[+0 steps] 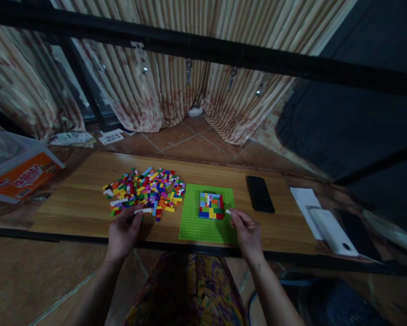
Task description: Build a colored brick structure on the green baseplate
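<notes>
My right hand (247, 230) pinches a small white toy brick (228, 211) between thumb and fingertips, just off the right side of a block of bricks. That block, a multicoloured square build (210, 206) with a red right edge, sits on a green studded baseplate (193, 231). At the front edge of a loose brick pile (145, 190), my left hand (124, 231) has thumb and forefinger closed on a longer white brick (142, 210). The other fingers of my left hand are partly hidden.
All this lies on a low wooden table (84, 194). A black phone (259, 194) rests right of the baseplate. Further right are white paper (305, 206) and a white device (334, 232). A clear plastic box (23, 174) with an orange label stands at the left. A dark metal bar (190, 38) crosses above.
</notes>
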`<state>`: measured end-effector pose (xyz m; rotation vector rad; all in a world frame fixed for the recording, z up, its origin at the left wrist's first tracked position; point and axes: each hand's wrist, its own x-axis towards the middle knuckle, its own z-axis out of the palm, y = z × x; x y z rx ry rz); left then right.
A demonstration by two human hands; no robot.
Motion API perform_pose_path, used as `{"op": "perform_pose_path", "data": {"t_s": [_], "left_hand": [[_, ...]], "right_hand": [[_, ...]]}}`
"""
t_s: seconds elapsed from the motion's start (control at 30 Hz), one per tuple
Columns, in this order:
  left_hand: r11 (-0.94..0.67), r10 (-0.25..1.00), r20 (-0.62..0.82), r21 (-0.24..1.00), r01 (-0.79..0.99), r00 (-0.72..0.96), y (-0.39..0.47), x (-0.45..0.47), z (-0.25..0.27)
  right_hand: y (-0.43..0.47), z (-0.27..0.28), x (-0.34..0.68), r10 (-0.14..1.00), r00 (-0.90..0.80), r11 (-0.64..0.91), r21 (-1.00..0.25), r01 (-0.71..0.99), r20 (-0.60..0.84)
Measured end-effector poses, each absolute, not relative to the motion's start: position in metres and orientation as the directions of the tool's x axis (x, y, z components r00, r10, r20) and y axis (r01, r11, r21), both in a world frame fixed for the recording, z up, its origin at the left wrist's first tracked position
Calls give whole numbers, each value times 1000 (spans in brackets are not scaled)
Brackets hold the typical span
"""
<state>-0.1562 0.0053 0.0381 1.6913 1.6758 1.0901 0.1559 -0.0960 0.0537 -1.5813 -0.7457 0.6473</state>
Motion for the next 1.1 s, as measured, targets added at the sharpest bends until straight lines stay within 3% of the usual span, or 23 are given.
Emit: {"op": "perform_pose_path", "data": {"t_s": [0.23, 0.43, 0.53, 1.1], "left_hand": [[-100, 981, 175, 820, 563, -80, 5, -158, 35], [-121, 977, 197, 833, 540, -86, 6, -157, 35], [-141, 973, 218, 825, 548, -78, 5, -157, 36], [-155, 974, 220, 815, 559, -51, 5, -160, 31]], "right_hand": [[-89, 54, 156, 798, 601, -81, -984, 159, 31], [-63, 61, 161, 878, 412, 9, -869, 494, 243], [-47, 61, 165, 882, 347, 63, -809, 584, 319], [-27, 36, 175, 860, 489, -56, -925, 375, 146]]}}
